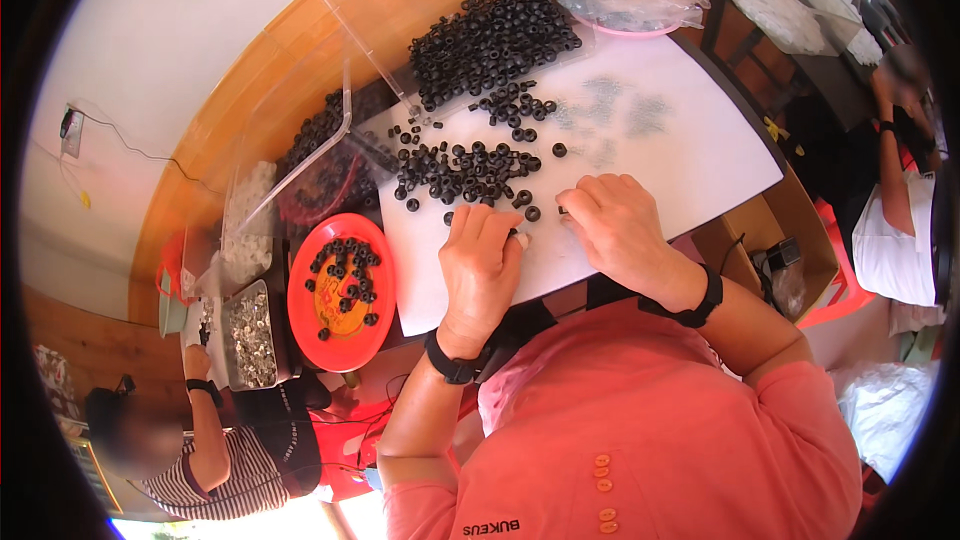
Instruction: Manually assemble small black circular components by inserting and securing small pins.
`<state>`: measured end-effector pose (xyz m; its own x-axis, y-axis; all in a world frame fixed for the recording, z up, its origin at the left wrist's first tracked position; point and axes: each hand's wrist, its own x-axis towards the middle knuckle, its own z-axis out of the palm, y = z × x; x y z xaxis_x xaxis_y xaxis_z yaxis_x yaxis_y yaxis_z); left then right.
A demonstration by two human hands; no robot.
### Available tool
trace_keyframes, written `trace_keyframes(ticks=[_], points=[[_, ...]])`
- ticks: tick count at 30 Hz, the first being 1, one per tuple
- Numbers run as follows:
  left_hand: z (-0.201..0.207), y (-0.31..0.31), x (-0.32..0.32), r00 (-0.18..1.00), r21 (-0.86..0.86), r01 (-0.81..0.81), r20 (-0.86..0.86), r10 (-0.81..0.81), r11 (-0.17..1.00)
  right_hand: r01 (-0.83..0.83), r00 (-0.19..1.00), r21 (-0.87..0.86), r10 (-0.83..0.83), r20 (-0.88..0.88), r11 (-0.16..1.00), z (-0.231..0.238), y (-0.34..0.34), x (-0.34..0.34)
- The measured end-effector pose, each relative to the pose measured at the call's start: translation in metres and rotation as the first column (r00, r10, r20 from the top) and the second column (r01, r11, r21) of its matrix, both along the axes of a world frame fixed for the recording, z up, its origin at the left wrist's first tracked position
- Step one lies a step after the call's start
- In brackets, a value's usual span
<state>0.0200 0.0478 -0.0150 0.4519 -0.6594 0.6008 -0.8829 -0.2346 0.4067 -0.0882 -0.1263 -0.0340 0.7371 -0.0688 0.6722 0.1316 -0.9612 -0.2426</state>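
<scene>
Over the near part of a white sheet (690,130), my left hand (478,265) is closed in a pinch, with a small black part (515,232) just showing at its fingertips. To its right, my right hand (615,225) is also pinched, and a bit of a small black piece (562,210) shows at its fingertips; its exact shape is hidden. Just beyond both hands lies a loose spread of round black parts with holes (465,172). A few single ones, such as a black ring-shaped part (532,213), lie close to my left fingers.
A large heap of black parts (490,45) lies at the far edge. On the left are a red oval tray (300,325) holding several black parts, clear plastic bins (345,105) and a metal-filled container (252,335). Co-workers sit at left (230,460) and right (900,230).
</scene>
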Motion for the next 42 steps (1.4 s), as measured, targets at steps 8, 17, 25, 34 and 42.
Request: trace_keyframes(ticks=[8, 17, 25, 34, 42], points=[[-0.010, 0.021, -0.034, 0.844, -0.212, -0.062, -0.532, -0.062, 0.975, -0.096, 0.984, 0.033, 0.090, 0.151, 0.995, 0.006, -0.001, -0.003], [-0.003, 0.020, -0.038, 0.236, -0.548, -0.215, -0.832, -0.501, 0.809, -0.335, 0.930, 0.194, 0.291, 0.223, 0.922, 0.014, 0.032, -0.004], [-0.004, 0.026, -0.040, 0.127, -0.534, -0.170, -0.845, -0.519, 0.828, -0.357, 0.928, 0.218, 0.317, 0.197, 0.908, 0.019, 0.030, -0.009], [-0.004, 0.031, -0.036, 0.035, -0.561, -0.173, -0.825, -0.564, 0.810, -0.376, 0.922, 0.259, 0.333, 0.196, 0.890, 0.023, 0.033, -0.008], [-0.002, 0.031, -0.037, 0.016, -0.571, -0.195, -0.815, -0.579, 0.798, -0.367, 0.921, 0.282, 0.304, 0.244, 0.886, 0.024, 0.042, -0.008]])
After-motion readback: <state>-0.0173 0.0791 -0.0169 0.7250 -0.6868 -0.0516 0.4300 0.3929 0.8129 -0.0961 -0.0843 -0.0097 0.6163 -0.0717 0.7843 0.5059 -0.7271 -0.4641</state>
